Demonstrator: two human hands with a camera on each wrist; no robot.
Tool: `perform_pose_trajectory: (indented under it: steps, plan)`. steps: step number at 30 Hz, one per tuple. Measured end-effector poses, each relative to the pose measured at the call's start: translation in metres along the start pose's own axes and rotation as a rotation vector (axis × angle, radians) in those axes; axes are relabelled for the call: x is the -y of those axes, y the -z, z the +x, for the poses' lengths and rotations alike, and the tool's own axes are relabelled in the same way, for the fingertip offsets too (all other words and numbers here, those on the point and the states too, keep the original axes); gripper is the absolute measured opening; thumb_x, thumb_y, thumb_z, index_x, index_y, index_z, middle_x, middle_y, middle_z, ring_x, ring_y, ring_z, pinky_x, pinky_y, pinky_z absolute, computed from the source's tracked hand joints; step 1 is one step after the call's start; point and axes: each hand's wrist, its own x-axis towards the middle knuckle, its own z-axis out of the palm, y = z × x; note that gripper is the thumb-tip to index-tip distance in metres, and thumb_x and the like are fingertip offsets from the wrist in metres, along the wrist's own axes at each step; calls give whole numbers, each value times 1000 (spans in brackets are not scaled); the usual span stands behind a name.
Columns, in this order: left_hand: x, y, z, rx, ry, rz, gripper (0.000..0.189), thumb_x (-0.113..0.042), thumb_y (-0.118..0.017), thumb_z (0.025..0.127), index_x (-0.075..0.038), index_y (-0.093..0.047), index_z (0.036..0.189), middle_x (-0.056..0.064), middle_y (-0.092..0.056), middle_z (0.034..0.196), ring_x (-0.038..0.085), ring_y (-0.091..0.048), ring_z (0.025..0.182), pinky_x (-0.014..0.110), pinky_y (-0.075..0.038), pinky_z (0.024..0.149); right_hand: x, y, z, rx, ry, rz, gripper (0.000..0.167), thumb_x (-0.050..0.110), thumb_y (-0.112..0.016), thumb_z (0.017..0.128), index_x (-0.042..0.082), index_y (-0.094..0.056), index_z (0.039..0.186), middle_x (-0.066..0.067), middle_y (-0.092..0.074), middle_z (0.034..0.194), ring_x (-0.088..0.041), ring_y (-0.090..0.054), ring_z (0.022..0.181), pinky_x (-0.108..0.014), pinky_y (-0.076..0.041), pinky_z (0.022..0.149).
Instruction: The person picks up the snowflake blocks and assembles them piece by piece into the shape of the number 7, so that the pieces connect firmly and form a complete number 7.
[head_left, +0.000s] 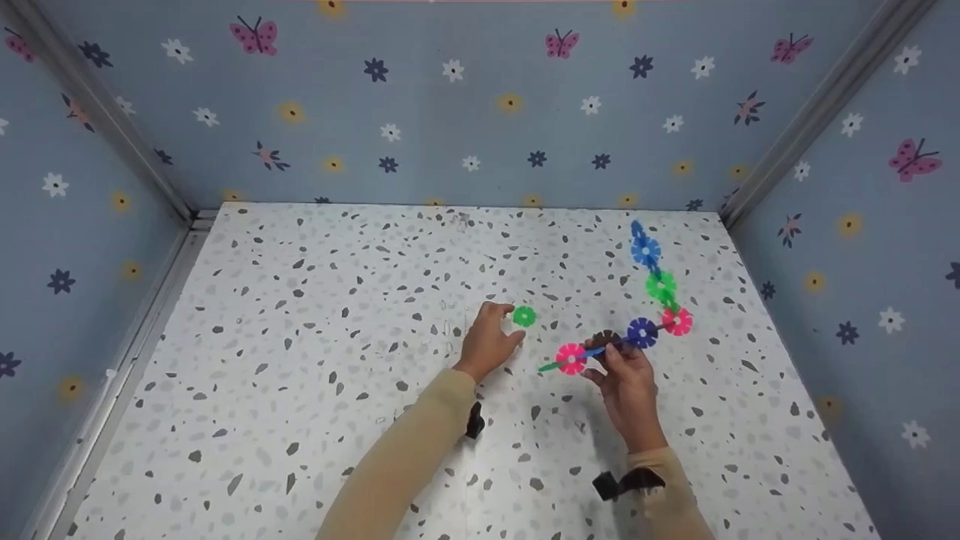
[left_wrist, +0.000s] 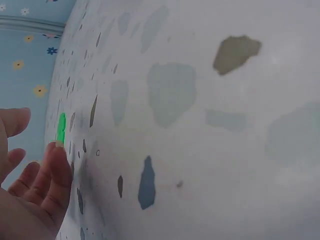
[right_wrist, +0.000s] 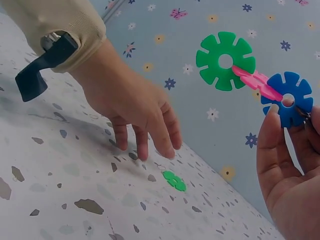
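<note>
My right hand (head_left: 628,382) pinches a chain of interlocking plastic snowflake discs near its brown disc (head_left: 606,342). A pink disc (head_left: 571,359) and an edge-on green one hang toward the left end. In the right wrist view the chain shows a green disc (right_wrist: 225,61), a pink disc (right_wrist: 257,83) and a blue disc (right_wrist: 287,99) by the fingertips. My left hand (head_left: 489,341) hovers over the table beside a loose green disc (head_left: 524,316), thumb and fingers apart. From the left wrist, that disc (left_wrist: 61,129) appears just past the fingertips (left_wrist: 59,155).
The white speckled table (head_left: 315,315) meets a blue patterned wall (head_left: 450,105) at the back, with more panels on both sides. The chain's far part, with a light blue disc (head_left: 645,251), reaches toward the back right. Black straps sit on both wrists.
</note>
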Motion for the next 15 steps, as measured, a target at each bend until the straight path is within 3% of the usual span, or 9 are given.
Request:
perform_pose_trajectory:
  steps: [4,15]
  plan:
    - [0,-5,7,22,54,52,47,-20,-71,93,-4,-56,135,11,-50,128,26,-57,116,39,-46,98,-2,3,1,0,-2,-21,14,5,-53,102,4,-67,106,-13,-70,104,-22,-67,98,-34,-57,72]
    - [-8,-18,29,30,132,205,50,-29,-70,93,-6,-57,136,14,-52,118,27,-62,95,42,-52,84,2,12,0,-54,-16,-21,15,5,-52,102,6,-66,106,-12,-71,104,-22,-67,98,-33,-57,71]
